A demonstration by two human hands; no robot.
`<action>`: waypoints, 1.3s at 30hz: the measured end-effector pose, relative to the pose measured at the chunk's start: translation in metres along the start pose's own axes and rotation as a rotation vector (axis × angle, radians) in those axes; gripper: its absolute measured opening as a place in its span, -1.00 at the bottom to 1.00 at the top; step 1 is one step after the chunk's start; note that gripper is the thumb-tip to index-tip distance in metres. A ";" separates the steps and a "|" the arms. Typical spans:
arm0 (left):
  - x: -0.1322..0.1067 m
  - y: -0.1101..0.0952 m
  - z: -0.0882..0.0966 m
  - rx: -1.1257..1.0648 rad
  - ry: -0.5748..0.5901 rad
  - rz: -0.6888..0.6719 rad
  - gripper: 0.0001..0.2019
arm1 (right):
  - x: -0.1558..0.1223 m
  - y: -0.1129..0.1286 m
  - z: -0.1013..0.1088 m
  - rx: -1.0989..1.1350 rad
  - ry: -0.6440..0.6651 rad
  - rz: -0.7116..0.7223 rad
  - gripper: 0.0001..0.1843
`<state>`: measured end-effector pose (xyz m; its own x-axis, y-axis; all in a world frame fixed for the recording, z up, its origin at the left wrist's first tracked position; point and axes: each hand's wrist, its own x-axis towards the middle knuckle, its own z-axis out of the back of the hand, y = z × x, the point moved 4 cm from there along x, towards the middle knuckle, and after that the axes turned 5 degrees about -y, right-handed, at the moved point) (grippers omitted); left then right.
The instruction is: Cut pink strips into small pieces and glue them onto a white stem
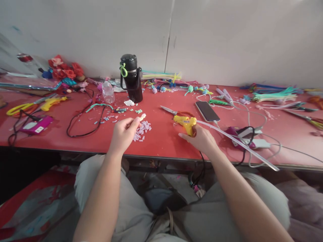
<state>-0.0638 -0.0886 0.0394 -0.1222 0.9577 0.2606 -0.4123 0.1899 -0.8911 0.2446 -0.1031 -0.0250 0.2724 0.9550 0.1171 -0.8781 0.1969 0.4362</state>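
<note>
My left hand pinches a small pale cream piece between thumb and fingers; its exact kind is too small to make out. Just beside and below the fingertips lies a pile of short lilac fuzzy pieces on the red table. My right hand is closed around the handle of a yellow hot glue gun. A long clear glue stick runs from the gun's back toward the lower right. Scissors with orange handles lie behind the gun, partly hidden by it.
A black flask and a clear plastic bottle stand behind my left hand. Right of the glue gun lie a phone and a purple power strip with cables. Another yellow glue gun is at the left. Coloured pipe cleaners lie at the back right.
</note>
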 end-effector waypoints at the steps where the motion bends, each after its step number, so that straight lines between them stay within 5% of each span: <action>1: -0.001 -0.001 0.001 0.008 -0.009 -0.004 -0.64 | -0.002 -0.002 0.003 -0.020 0.004 -0.008 -0.39; 8: -0.002 0.000 0.001 0.002 -0.011 -0.028 -0.63 | 0.000 -0.005 -0.007 0.228 0.067 0.065 -0.64; 14: -0.001 0.000 0.002 0.012 -0.009 -0.021 -0.63 | 0.005 0.002 -0.013 0.210 -0.089 0.128 -0.58; 19: -0.002 -0.001 0.001 0.018 0.007 -0.016 -0.63 | 0.008 0.002 -0.016 0.208 -0.075 0.083 -0.48; 24: -0.003 -0.001 0.000 0.034 0.030 -0.005 -0.63 | 0.001 -0.001 -0.001 0.174 -0.108 -0.007 -0.37; 28: -0.003 -0.002 0.000 0.024 0.025 0.007 -0.62 | -0.008 0.003 0.013 0.145 -0.070 0.051 -0.55; 35: -0.002 0.001 -0.002 0.025 0.039 -0.011 -0.61 | -0.026 0.071 -0.020 0.461 0.237 0.509 -0.85; 39: -0.002 0.000 0.000 0.011 0.029 -0.002 -0.61 | -0.017 0.120 -0.048 0.420 0.251 0.626 -0.86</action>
<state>-0.0634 -0.0902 0.0387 -0.0950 0.9631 0.2516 -0.4225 0.1899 -0.8862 0.1155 -0.0855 -0.0176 -0.3637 0.8919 0.2686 -0.6032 -0.4453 0.6618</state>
